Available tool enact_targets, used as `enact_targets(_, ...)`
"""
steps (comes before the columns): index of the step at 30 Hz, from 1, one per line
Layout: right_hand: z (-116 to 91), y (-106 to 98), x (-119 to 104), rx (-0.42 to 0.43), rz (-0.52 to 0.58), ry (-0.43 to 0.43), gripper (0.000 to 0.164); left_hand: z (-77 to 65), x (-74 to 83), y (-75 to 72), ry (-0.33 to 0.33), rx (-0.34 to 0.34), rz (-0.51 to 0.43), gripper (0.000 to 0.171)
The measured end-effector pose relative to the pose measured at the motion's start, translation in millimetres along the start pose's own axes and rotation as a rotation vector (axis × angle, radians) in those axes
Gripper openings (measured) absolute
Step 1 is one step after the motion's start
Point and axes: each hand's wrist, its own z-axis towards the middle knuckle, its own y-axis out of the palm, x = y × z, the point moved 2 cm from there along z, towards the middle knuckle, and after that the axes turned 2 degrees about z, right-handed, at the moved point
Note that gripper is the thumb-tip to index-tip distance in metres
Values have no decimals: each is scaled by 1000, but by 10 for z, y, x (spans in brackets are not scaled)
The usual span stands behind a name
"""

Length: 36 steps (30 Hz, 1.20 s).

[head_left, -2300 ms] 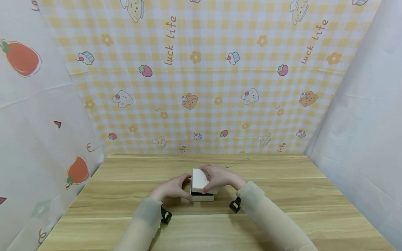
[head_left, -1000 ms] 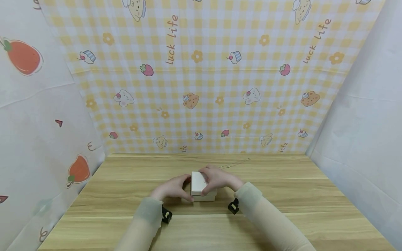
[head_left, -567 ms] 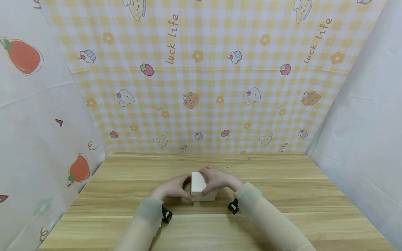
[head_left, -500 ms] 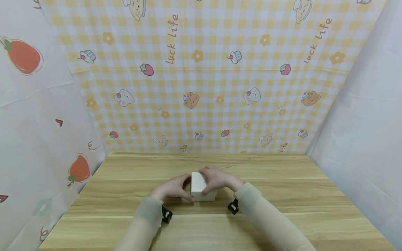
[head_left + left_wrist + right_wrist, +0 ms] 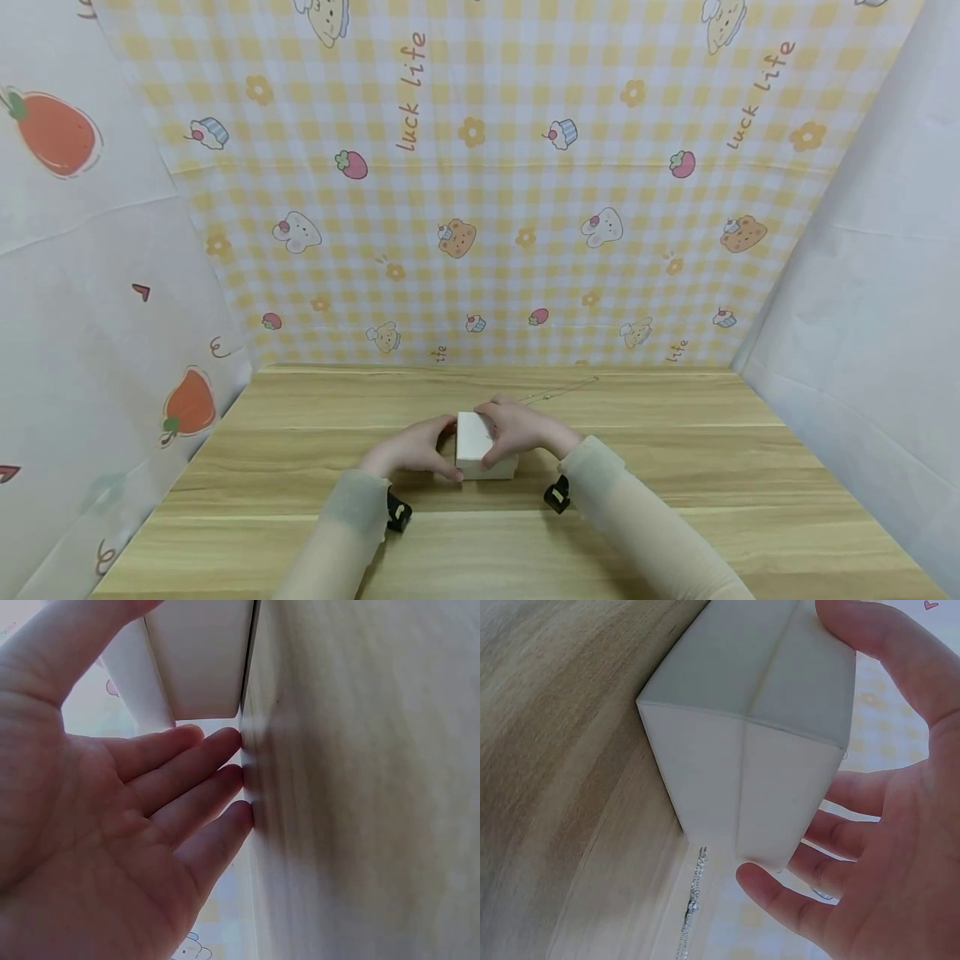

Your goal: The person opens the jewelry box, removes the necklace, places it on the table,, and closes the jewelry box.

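Note:
A small white box (image 5: 471, 437) with its lid on stands on the wooden table between my hands. My right hand (image 5: 522, 423) holds the lid from the right, thumb on the near side and fingers at the far side. In the right wrist view, a thin seam runs between the box's lid (image 5: 799, 742) and base (image 5: 694, 742). My left hand (image 5: 408, 448) spans the left end of the base, thumb at the near corner and fingers at the far one. In the left wrist view, its fingertips (image 5: 241, 814) rest on the table. The box's inside is hidden.
A thin silver chain (image 5: 547, 397), like a necklace or bracelet, lies on the table behind the right hand; the right wrist view shows its sparkling links (image 5: 692, 904). A checked cloth (image 5: 480, 192) hangs along the table's back edge, with pale cloths at both sides.
The lid was tilted above the base with a dark inside showing. It has come down level and its gap has closed. Both hands have stayed nearly in place.

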Motion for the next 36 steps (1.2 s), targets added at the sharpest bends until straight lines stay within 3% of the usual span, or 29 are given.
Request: enact_targets(36,7,100,51,-3,-9,-8,89,-3,-7,3,-25,-20,41,99)
